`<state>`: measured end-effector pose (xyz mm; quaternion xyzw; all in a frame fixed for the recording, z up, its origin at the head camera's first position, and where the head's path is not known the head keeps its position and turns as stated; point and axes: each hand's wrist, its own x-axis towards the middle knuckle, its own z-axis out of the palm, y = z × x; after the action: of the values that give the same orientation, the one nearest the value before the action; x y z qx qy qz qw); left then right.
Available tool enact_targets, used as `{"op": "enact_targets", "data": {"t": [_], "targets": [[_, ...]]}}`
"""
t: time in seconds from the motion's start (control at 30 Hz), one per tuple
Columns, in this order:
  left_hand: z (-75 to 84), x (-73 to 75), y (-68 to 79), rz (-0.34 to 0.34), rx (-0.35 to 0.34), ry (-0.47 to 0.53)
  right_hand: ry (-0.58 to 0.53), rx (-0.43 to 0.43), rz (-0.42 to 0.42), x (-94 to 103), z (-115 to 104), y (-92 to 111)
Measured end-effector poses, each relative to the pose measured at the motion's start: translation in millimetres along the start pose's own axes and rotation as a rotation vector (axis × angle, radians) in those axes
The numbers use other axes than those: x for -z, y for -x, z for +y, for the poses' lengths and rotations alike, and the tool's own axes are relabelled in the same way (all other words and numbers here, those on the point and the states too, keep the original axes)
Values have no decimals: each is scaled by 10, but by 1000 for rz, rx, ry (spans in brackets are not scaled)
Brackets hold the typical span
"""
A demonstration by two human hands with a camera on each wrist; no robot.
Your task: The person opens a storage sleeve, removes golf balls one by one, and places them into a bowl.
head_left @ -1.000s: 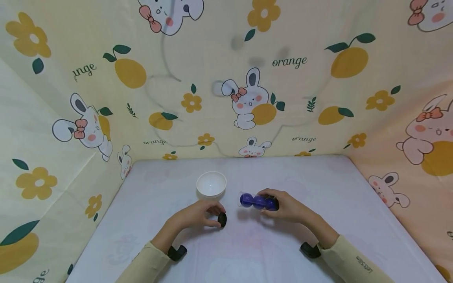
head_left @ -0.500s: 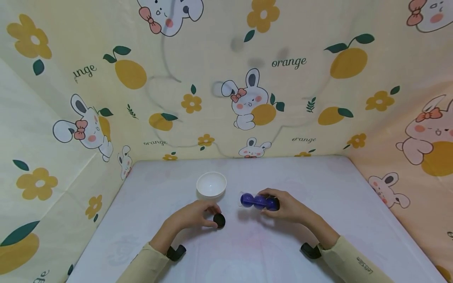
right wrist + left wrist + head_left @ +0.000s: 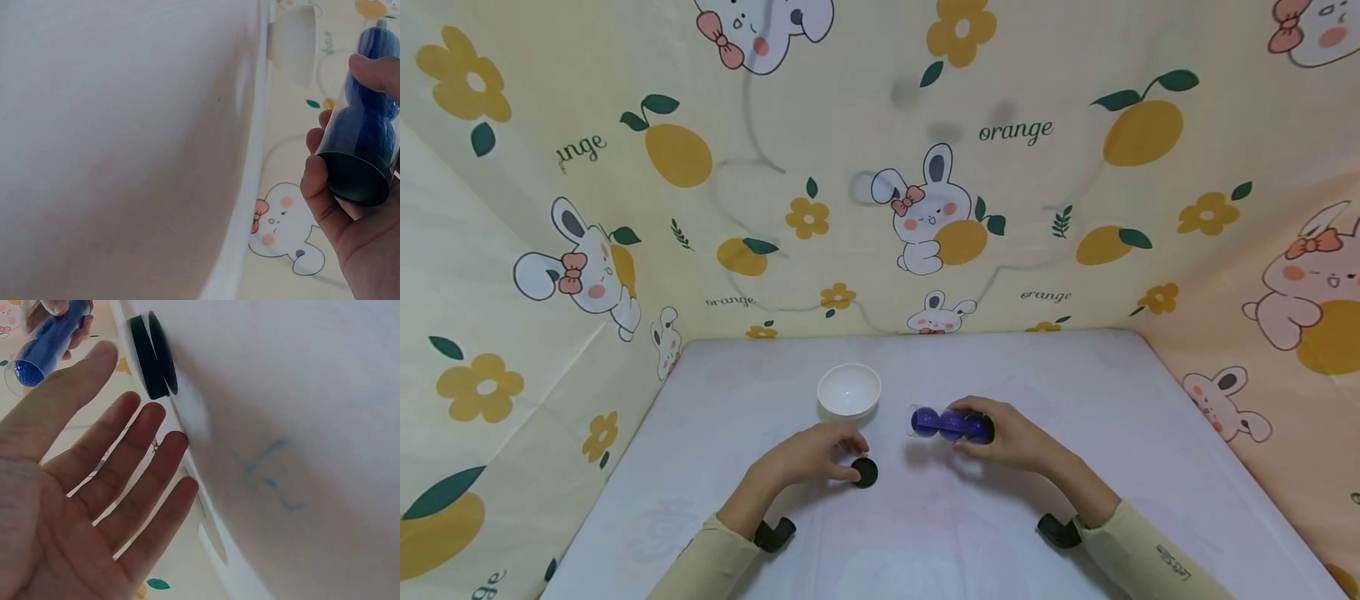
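Observation:
A round black cap [image 3: 866,473] lies flat on the table in the head view. My left hand [image 3: 817,454] is just left of it, thumb tip close to its edge. In the left wrist view the fingers are spread and nearly straight, apart from the cap [image 3: 145,357]. My right hand [image 3: 1011,437] grips a clear tube [image 3: 953,425] of blue balls by its black-bottomed end, holding it sideways above the table. The tube's other end points left and looks uncapped. Thumb and fingers wrap the tube [image 3: 365,119] in the right wrist view.
A white bowl [image 3: 849,392] stands on the white-covered table [image 3: 925,533], behind my left hand. A printed cloth [image 3: 850,125] with rabbits and oranges rises at the back and both sides. Black wrist cameras [image 3: 774,535] sit at both cuffs.
The black cap, upright in my left fingers a second ago, has tipped flat onto the table, and those fingers have let go. My right hand and the tube have barely moved.

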<state>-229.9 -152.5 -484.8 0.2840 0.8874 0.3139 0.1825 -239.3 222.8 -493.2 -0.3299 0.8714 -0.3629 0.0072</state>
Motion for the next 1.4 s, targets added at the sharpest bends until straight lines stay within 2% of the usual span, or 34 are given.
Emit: {"op": "enact_targets", "data": {"t": [0.17,0.43,0.7,0.87,1.0,1.17,1.4], "targets": [[41,18,-1,38,-37,-22,0,4,15,11,-11,-12],[99,48,-45,85,-114,43,1,-18,32,29,-39,-26],[140,30,-115,206,-199,107,2,-18,39,43,-49,-41],[191,-1,-174,273,-212,138,9,-1,45,45,-48,-65],[232,-32,-214,300,-201,163,22,7,50,54,-60,-76],[261,-72,-264,308,-177,175,41,1,47,58,-88,-77],[328,-99,-337,307,-186,213,48,-18,36,80,-112,-55]]}}
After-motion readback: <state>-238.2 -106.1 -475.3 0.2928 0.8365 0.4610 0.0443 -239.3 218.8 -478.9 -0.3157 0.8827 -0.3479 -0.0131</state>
